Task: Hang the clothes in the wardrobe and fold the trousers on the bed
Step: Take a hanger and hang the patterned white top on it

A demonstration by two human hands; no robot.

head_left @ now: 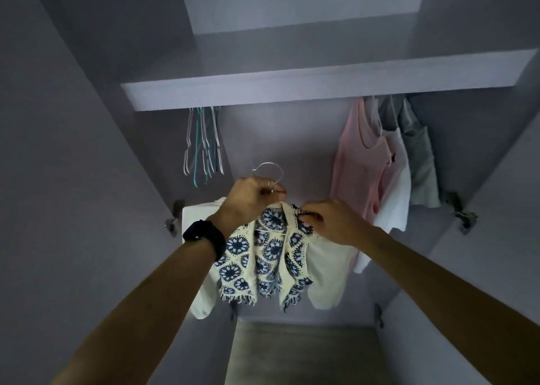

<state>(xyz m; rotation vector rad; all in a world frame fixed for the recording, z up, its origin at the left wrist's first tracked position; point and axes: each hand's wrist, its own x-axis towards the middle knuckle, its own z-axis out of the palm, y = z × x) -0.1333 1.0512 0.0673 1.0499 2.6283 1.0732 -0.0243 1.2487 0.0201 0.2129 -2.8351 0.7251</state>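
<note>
The cream-and-navy crochet top (263, 256) hangs on a wire hanger (270, 170) that I hold up in front of the open wardrobe (73, 151), below its shelf (292, 89). My left hand (248, 200) has its fingers curled round the hanger's neck, just under the hook. My right hand (330, 224) pinches the top's shoulder edge. A cream garment (324, 273) shows behind the top. Empty hangers (203, 145) hang at the left; a pink top (356, 162), a white garment (397, 192) and a grey-green garment (420, 162) hang at the right.
</note>
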